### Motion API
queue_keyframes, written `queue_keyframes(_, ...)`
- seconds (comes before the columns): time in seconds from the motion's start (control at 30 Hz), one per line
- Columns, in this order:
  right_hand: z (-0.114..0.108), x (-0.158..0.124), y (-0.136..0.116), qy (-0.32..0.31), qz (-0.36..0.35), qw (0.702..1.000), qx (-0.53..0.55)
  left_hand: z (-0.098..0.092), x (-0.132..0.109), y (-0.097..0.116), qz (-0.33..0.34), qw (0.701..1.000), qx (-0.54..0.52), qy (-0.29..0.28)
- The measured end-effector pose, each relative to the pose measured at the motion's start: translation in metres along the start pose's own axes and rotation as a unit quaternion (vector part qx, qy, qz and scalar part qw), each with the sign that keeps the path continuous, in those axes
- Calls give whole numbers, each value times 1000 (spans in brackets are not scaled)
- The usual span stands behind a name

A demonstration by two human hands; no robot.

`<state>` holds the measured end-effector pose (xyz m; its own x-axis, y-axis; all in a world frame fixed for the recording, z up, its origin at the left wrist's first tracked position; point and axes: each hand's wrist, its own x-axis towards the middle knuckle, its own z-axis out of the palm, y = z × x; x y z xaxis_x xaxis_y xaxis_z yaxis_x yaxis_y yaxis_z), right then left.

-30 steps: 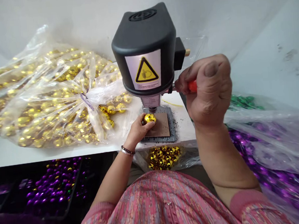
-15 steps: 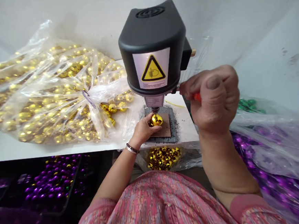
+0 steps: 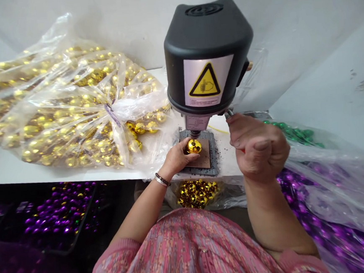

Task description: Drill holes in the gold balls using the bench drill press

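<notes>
Clear plastic bag of shiny gold balls (image 3: 66, 107) lies on the left part of the white table (image 3: 8, 171). Left hand (image 3: 175, 158) pinches one faceted gold ball (image 3: 193, 146) on the brown pad near the front edge, right under the black drill press (image 3: 208, 52). Right hand (image 3: 260, 149) is fisted around the press's lever, red grip barely visible.

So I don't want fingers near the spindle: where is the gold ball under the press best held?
Probably low on the gold ball's left flank, coming from the left, as the left hand does. The spindle stands directly over its top, and the right hand works the lever on the right, so only the left side is free.
</notes>
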<state>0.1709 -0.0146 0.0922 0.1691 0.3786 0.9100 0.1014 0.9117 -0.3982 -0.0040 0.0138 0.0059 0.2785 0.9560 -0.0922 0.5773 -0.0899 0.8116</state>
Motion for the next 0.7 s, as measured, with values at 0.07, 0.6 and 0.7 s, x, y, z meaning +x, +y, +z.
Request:
queue_keyframes(0.07,-1,-3,2,-2,-10,1000,3,0,0,-2,4,1000,-17,-3)
queue_keyframes(0.6,3,-18,13,39,-53,998,-14,1,0,-1,7,1000,-18,2)
queue_keyframes(0.7,1,-23,15,26,-56,998,-26,0,-1,0,5,1000,-19,3)
